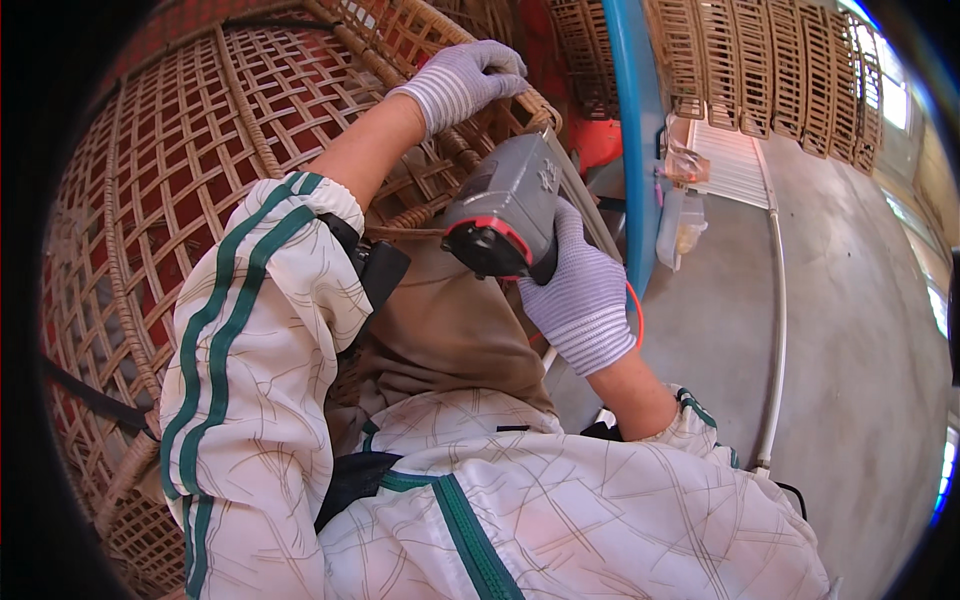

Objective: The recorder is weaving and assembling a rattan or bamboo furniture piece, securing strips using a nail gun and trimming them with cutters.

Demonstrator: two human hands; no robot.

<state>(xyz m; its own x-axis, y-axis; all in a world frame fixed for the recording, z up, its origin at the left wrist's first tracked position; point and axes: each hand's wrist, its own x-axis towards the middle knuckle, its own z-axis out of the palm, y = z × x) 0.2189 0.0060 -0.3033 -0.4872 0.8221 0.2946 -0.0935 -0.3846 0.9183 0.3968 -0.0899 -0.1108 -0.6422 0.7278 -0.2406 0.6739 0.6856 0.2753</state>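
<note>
My right hand [583,285], in a pale striped knit glove, is wrapped round the handle of a grey air-powered nail or staple gun [515,190] with a red ring and black cap. The tool's front end lies close against the edge of a woven rattan frame [175,170]. Farther off, my left hand [470,82], gloved alike, bends over the frame's wrapped rim with its fingers close together. Its fingertips are partly hidden, and its grip seems to be on that rim. Open lattice weave in brown strands fills the left side of the view.
A blue upright panel [632,130] stands right of the frame. Beyond it hang several woven rattan pieces [765,65]. A clear plastic container [682,230] is beside the panel. An orange-red hose [637,310] runs near my right wrist. A white pipe [777,330] follows the grey floor [860,330].
</note>
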